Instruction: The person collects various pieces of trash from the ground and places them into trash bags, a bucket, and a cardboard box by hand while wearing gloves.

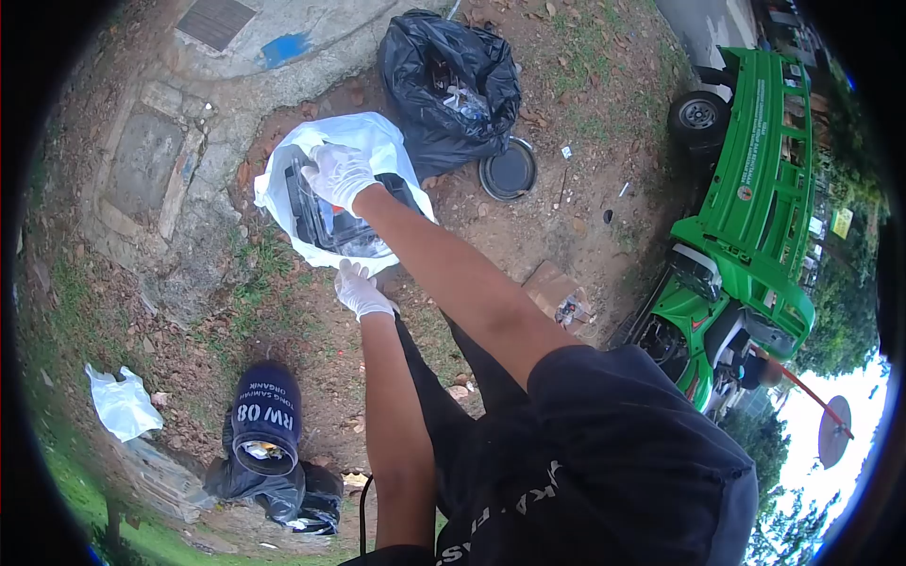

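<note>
Evidently, the white bag [408, 151] serves as the holder here, mouth up on the ground, with dark plastic containers [304, 215] lying inside it. The left hand [361, 291], in a thin pale glove, has its fingers closed on the near rim, presumably to steady the loose plastic and hold the opening wide. The right hand [342, 175], gloved too, reaches over the mouth, fingers partly bent and touching the containers; whether it grips one or merely presses on it, I cannot tell. The containers lean at a slant against the inside wall, which probably suits their stiff, flat shapes better than lying level

Around the white bag, the crowding is uneven. The black bag [401, 80] stands just beyond its right side, close enough to limit sideways movement there, and the round black dish [509, 171] lies to its right, beside that black bag. The cardboard box [550, 286] is to the white bag's right and nearer the person, below the right forearm. The concrete edge [219, 141] borders its far left, a hard lip that could catch thin plastic. Leftward and nearer the person, before the blue barrel [267, 391], bare soil and grass leave more room, while straight up over the mouth nothing but the right arm is in the way
</note>
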A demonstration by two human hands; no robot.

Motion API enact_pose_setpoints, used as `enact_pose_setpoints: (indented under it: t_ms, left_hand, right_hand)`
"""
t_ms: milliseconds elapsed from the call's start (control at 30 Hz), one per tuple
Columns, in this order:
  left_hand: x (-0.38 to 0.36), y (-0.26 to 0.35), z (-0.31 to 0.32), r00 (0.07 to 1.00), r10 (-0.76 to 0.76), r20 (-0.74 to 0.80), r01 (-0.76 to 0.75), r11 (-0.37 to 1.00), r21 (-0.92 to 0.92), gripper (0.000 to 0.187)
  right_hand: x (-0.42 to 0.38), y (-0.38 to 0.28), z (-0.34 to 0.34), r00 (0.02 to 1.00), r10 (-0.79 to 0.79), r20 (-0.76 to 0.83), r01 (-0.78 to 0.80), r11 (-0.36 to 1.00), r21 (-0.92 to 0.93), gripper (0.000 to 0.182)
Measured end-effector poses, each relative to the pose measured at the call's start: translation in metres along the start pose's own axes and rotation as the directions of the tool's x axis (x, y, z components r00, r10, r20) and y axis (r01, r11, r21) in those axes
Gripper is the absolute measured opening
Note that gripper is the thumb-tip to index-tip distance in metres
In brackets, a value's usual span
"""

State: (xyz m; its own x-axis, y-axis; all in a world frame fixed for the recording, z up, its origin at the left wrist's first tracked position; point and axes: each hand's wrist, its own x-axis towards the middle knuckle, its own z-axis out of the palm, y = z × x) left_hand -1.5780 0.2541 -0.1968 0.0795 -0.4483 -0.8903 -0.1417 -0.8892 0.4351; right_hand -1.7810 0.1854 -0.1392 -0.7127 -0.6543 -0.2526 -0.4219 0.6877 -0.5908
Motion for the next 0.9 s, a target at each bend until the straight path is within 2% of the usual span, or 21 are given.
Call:
enact_pose_setpoints:
  t_ms: [33, 67, 100, 133, 200, 233, 267, 300, 433, 500, 567, 633, 667, 700, 767, 800, 833, 900]
  left_hand:
    - [0.006, -0.002, -0.010, 1.000, -0.001, 0.011, 0.001, 1.000, 0.005, 0.066]
    - [0.014, -0.003, -0.018, 0.996, -0.075, 0.037, 0.075, 0.997, 0.013, 0.071]
    - [0.022, -0.006, -0.022, 0.987, -0.151, 0.060, 0.150, 0.988, 0.025, 0.076]
    - [0.028, -0.009, -0.022, 0.986, -0.152, 0.070, 0.151, 0.988, 0.027, 0.076]
    - [0.040, -0.019, -0.022, 0.931, -0.334, 0.150, 0.323, 0.942, 0.095, 0.085]
    - [0.040, -0.023, -0.020, 0.929, -0.337, 0.153, 0.325, 0.941, 0.098, 0.085]
    - [0.040, -0.027, -0.019, 0.920, -0.324, 0.219, 0.304, 0.945, 0.120, 0.089]
    - [0.041, -0.030, -0.016, 0.907, -0.309, 0.286, 0.280, 0.950, 0.140, 0.093]
    - [0.072, -0.055, -0.018, 0.849, -0.304, 0.432, 0.205, 0.943, 0.263, 0.088]
    - [0.076, -0.057, -0.019, 0.862, -0.311, 0.401, 0.214, 0.939, 0.269, 0.086]
    - [0.083, -0.059, -0.019, 0.900, -0.277, 0.337, 0.207, 0.951, 0.228, 0.083]
    - [0.087, -0.056, -0.014, 0.908, -0.305, 0.288, 0.227, 0.934, 0.275, 0.080]
    - [0.087, -0.054, -0.013, 0.914, -0.328, 0.238, 0.247, 0.917, 0.314, 0.077]
    - [0.085, -0.054, -0.011, 0.915, -0.335, 0.224, 0.256, 0.913, 0.319, 0.077]
    - [0.077, -0.052, 0.002, 0.940, -0.269, 0.209, 0.229, 0.954, 0.194, 0.086]
    - [0.059, -0.040, 0.019, 0.963, -0.262, 0.069, 0.248, 0.954, 0.166, 0.083]
    - [0.069, -0.046, 0.019, 0.964, -0.260, 0.053, 0.248, 0.954, 0.167, 0.083]
    - [0.096, -0.069, 0.007, 0.987, -0.154, -0.036, 0.155, 0.987, 0.030, 0.077]
  right_hand:
    - [-0.001, 0.024, -0.005, 0.999, 0.049, 0.019, -0.048, 0.998, -0.035, 0.032]
    - [-0.004, 0.045, -0.010, 0.997, 0.070, -0.007, -0.071, 0.995, -0.067, 0.034]
    - [-0.007, 0.056, -0.024, 0.993, 0.115, 0.033, -0.112, 0.990, -0.089, 0.037]
    - [-0.011, 0.069, -0.031, 0.991, 0.134, 0.008, -0.133, 0.987, -0.086, 0.040]
    - [-0.015, 0.083, -0.029, 0.988, 0.155, -0.016, -0.156, 0.984, -0.084, 0.042]
    - [-0.015, 0.087, -0.029, 0.988, 0.152, 0.001, -0.151, 0.984, -0.096, 0.045]
    - [-0.016, 0.091, -0.028, 0.988, 0.151, 0.017, -0.148, 0.983, -0.107, 0.047]
    - [-0.015, 0.092, -0.024, 0.983, 0.143, 0.111, -0.126, 0.981, -0.144, 0.049]
    - [-0.014, 0.085, 0.010, 0.973, 0.096, 0.210, -0.063, 0.985, -0.158, 0.051]
    - [-0.012, 0.081, 0.025, 0.956, 0.104, 0.275, -0.047, 0.977, -0.207, 0.067]
    - [-0.009, 0.084, 0.039, 0.965, 0.093, 0.247, -0.047, 0.982, -0.185, 0.067]
    - [-0.008, 0.090, 0.049, 0.952, 0.099, 0.289, -0.048, 0.982, -0.180, 0.059]
    - [-0.006, 0.093, 0.049, 0.927, 0.131, 0.352, -0.073, 0.982, -0.174, 0.050]
    - [-0.007, 0.096, 0.049, 0.922, 0.137, 0.363, -0.080, 0.983, -0.168, 0.050]
    - [-0.005, 0.100, 0.054, 0.928, 0.132, 0.348, -0.050, 0.970, -0.237, 0.043]
    - [-0.009, 0.101, 0.052, 0.950, 0.126, 0.285, -0.059, 0.971, -0.233, 0.033]
    - [-0.012, 0.103, 0.049, 0.955, 0.137, 0.262, -0.077, 0.971, -0.225, 0.034]
    - [-0.013, 0.112, 0.043, 0.961, 0.138, 0.240, -0.093, 0.978, -0.188, 0.036]
